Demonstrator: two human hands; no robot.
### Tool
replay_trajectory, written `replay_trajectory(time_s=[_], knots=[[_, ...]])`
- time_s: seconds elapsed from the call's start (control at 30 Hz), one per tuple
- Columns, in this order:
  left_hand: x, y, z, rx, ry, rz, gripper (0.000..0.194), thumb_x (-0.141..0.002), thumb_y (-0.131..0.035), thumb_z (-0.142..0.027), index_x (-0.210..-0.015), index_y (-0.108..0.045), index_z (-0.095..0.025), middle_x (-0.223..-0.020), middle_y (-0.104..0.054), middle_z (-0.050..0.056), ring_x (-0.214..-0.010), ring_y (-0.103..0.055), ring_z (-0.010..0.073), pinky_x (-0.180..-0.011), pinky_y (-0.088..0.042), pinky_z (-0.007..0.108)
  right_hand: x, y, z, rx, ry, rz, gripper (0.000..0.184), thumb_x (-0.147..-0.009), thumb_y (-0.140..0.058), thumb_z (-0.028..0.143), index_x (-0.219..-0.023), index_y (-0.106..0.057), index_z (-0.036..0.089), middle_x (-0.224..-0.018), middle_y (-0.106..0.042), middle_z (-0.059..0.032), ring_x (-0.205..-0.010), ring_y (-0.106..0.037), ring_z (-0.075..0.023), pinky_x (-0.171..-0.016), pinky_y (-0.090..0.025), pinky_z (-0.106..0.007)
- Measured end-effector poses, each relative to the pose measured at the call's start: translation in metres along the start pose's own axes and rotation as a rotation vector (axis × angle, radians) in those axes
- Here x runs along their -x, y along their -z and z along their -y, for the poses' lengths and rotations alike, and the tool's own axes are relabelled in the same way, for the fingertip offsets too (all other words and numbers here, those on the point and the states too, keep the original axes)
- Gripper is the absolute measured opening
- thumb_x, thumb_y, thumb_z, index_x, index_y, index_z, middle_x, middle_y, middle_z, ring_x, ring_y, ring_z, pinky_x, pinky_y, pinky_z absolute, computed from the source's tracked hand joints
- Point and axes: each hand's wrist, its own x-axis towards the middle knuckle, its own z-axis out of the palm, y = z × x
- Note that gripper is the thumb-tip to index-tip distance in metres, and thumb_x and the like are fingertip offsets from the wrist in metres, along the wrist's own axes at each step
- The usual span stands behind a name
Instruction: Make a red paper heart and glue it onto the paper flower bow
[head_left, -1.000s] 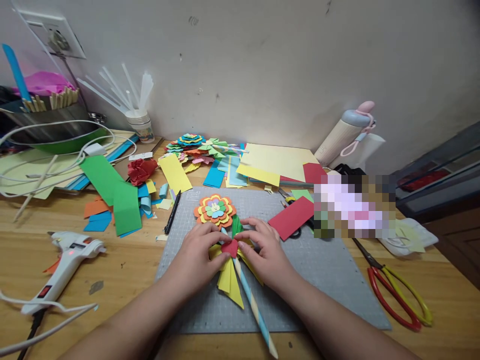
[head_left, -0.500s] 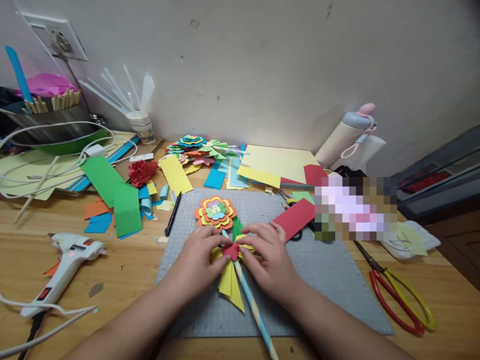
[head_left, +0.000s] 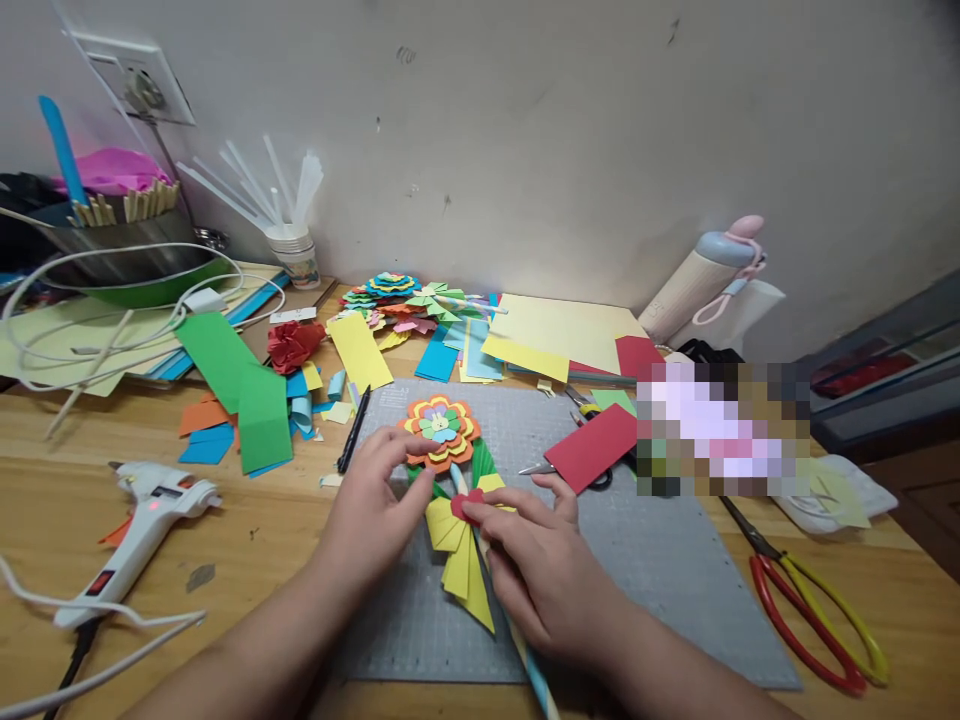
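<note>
A layered paper flower (head_left: 442,408) in orange, yellow and other colours lies on the grey cutting mat, with green paper leaves (head_left: 486,458) below its head. Pleated yellow paper shaped like a bow (head_left: 466,585) crosses its blue-and-cream striped stem (head_left: 538,682). At the bow's centre sits a small red paper piece (head_left: 459,506). My right hand (head_left: 544,570) grips the stem there, its fingertips pressed on the red piece. Just left of the flower, my left hand (head_left: 371,500) is open with fingers apart, a fingertip over the orange petals.
A white hot glue gun (head_left: 142,540) lies at left with its cable. Red-and-yellow-handled scissors (head_left: 814,610) lie at right. Red paper (head_left: 592,445) partly covers another pair of scissors on the cutting mat (head_left: 645,610). A black pen (head_left: 355,430) and coloured scraps are nearby.
My left hand has let go of the red piece and moved left, its fingers spreading. My right hand has shifted onto the red piece and stem. The view has moved slightly.
</note>
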Motion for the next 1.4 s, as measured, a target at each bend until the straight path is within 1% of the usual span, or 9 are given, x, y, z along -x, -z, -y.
replay_trajectory(time_s=[0.17,0.57,0.7,0.9,1.1,1.23,1.33,1.37,1.4], knots=[[-0.001,0.006,-0.002,0.024,0.076,-0.077,0.017,-0.081,-0.054,-0.027,-0.09,-0.068,-0.024,-0.094,-0.058,0.003,-0.091,-0.054,0.0195,-0.076,-0.046,0.03,-0.001,0.0,-0.001,-0.044,-0.009,0.022,0.037,-0.088,-0.043,0.012,-0.123,-0.05,0.021,-0.11,-0.07,-0.0048,-0.106,-0.061,-0.0197,-0.102,-0.014,-0.046],[-0.001,0.005,-0.001,0.047,0.073,-0.072,0.017,-0.08,-0.054,-0.027,-0.087,-0.069,-0.024,-0.094,-0.057,0.003,-0.091,-0.054,0.0194,-0.078,-0.045,0.03,-0.002,0.0,-0.004,-0.049,-0.052,0.0,0.025,-0.087,-0.044,0.013,-0.109,-0.054,0.023,-0.112,-0.069,-0.0038,-0.111,-0.057,-0.0211,-0.1,-0.014,-0.047],[-0.001,0.006,-0.003,0.038,0.076,-0.072,0.018,-0.08,-0.054,-0.028,-0.087,-0.069,-0.024,-0.093,-0.057,0.003,-0.091,-0.054,0.0197,-0.073,-0.045,0.029,-0.001,0.0,-0.005,-0.026,-0.043,0.02,0.031,-0.087,-0.046,0.013,-0.115,-0.052,0.023,-0.108,-0.071,-0.0026,-0.112,-0.058,-0.0211,-0.101,-0.013,-0.047],[-0.001,0.007,-0.004,0.057,0.098,-0.074,0.017,-0.079,-0.054,-0.028,-0.086,-0.069,-0.023,-0.094,-0.056,0.004,-0.091,-0.054,0.0199,-0.062,-0.042,0.026,-0.002,0.004,-0.015,-0.02,0.022,0.064,0.037,-0.087,-0.045,0.011,-0.122,-0.05,0.023,-0.118,-0.067,-0.0033,-0.113,-0.058,-0.0183,-0.104,-0.011,-0.045],[-0.001,0.006,-0.003,0.061,0.064,-0.072,0.016,-0.08,-0.054,-0.027,-0.086,-0.069,-0.023,-0.093,-0.057,0.004,-0.091,-0.054,0.0197,-0.07,-0.044,0.029,-0.003,0.005,-0.022,0.008,0.063,0.098,0.037,-0.089,-0.044,0.012,-0.124,-0.051,0.023,-0.118,-0.067,-0.0042,-0.115,-0.058,-0.0178,-0.107,-0.007,-0.047],[0.001,0.001,-0.002,0.073,-0.007,-0.006,0.013,-0.079,-0.056,-0.024,-0.085,-0.068,-0.022,-0.091,-0.059,0.003,-0.091,-0.056,0.0196,-0.082,-0.044,0.032,-0.003,0.006,-0.019,0.018,0.104,0.065,0.029,-0.089,-0.045,0.013,-0.114,-0.055,0.023,-0.118,-0.067,-0.0032,-0.117,-0.056,-0.0203,-0.106,-0.008,-0.05],[0.002,0.0,-0.001,0.066,-0.008,0.008,0.013,-0.079,-0.056,-0.025,-0.085,-0.068,-0.022,-0.092,-0.06,0.003,-0.093,-0.057,0.0207,-0.084,-0.044,0.034,0.001,0.013,-0.013,-0.013,-0.07,-0.052,0.019,-0.091,-0.041,0.022,-0.093,-0.059,0.019,-0.101,-0.071,-0.0068,-0.099,-0.063,-0.0218,-0.093,-0.033,-0.046],[0.002,0.001,-0.001,0.068,0.003,-0.004,0.014,-0.079,-0.056,-0.025,-0.086,-0.068,-0.022,-0.093,-0.06,0.004,-0.095,-0.057,0.0211,-0.084,-0.044,0.034,0.003,0.016,-0.01,-0.026,-0.203,-0.038,0.024,-0.093,-0.038,0.027,-0.083,-0.059,0.019,-0.088,-0.071,-0.007,-0.085,-0.065,-0.0205,-0.08,-0.04,-0.04],[0.001,0.001,-0.001,0.071,0.016,-0.017,0.015,-0.079,-0.056,-0.026,-0.086,-0.069,-0.023,-0.094,-0.06,0.004,-0.095,-0.057,0.0213,-0.084,-0.044,0.034,0.006,0.019,-0.006,-0.041,-0.353,0.033,0.031,-0.093,-0.037,0.032,-0.074,-0.058,0.019,-0.075,-0.069,-0.0062,-0.07,-0.063,-0.0186,-0.065,-0.041,-0.033]])
